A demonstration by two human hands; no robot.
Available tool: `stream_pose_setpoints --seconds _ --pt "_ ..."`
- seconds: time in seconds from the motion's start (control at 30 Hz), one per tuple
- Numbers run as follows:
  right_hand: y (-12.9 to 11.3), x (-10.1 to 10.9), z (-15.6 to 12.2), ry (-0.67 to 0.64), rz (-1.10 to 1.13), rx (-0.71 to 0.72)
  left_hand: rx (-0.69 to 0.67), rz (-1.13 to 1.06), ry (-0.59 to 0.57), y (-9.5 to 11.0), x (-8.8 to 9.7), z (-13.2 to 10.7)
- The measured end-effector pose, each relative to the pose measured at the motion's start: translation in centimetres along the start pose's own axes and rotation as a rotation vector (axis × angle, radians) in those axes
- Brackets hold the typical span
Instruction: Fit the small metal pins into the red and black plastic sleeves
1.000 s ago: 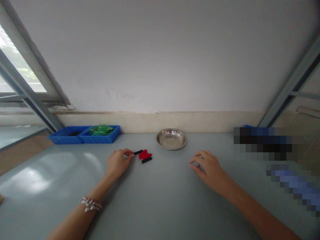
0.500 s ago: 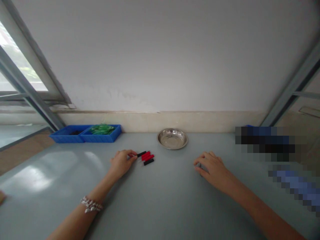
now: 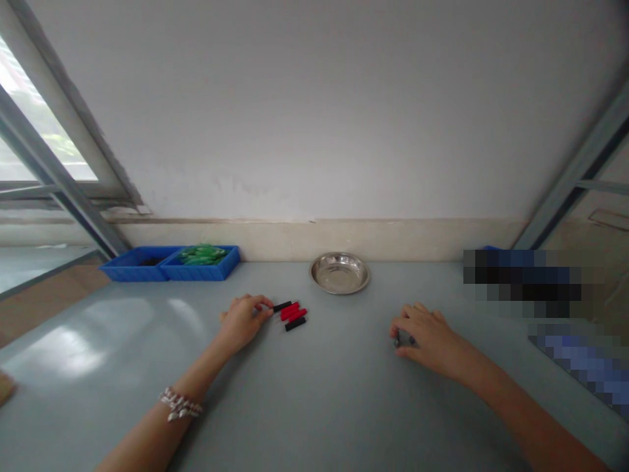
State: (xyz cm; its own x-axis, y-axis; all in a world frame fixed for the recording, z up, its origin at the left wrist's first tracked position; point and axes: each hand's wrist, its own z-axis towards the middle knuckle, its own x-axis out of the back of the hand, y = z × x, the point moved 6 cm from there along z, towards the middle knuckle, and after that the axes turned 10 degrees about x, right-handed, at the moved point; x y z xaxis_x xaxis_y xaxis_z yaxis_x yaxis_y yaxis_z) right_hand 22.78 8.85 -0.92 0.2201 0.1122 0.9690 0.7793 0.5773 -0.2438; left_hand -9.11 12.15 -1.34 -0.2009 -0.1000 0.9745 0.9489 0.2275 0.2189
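My left hand (image 3: 248, 322) pinches the near end of a slim black rod (image 3: 282, 306) between thumb and fingertips. Beside it on the table lie two short red rods (image 3: 289, 311) (image 3: 296, 318) and another black rod (image 3: 295, 324), roughly parallel, some with thin tips at their left ends. My right hand (image 3: 425, 335) is curved low over the table, thumb and forefinger apart. Small dark pieces (image 3: 398, 341) show in the gap between them, too small to name; whether the fingers touch them is unclear.
A round metal dish (image 3: 339, 290) stands against the wall, between and beyond my hands. Two blue trays (image 3: 132, 272) sit at the back left, one with green pieces (image 3: 202, 254). Blurred-out areas cover the right side. A brown object (image 3: 6, 387) reaches in at the left edge.
My right hand has shifted slightly right and nearer to me, and more of the dark pieces shows under it. My left hand stays on the black rod; the rods appear slightly shifted.
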Motion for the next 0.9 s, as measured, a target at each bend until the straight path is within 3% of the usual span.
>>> stream_pose_setpoints --seconds 0.33,0.6,0.7,0.8,0.9 --pt "-0.1 0.0 0.3 0.004 0.005 0.042 -0.039 0.005 -0.048 0.1 -0.4 0.0" --pt "0.0 -0.2 0.3 -0.002 0.010 0.054 -0.048 0.008 0.011 1.1 0.5 -0.8" --pt "-0.2 0.0 0.2 0.004 0.001 0.058 -0.170 0.002 -0.003 2.6 1.3 -1.9" --pt "-0.5 0.3 0.3 0.011 0.011 0.060 -0.396 0.019 -0.124 4.5 1.6 -3.5" --pt "-0.7 0.7 0.5 0.056 0.042 0.077 -0.467 0.049 -0.202 5.2 1.7 -4.6"
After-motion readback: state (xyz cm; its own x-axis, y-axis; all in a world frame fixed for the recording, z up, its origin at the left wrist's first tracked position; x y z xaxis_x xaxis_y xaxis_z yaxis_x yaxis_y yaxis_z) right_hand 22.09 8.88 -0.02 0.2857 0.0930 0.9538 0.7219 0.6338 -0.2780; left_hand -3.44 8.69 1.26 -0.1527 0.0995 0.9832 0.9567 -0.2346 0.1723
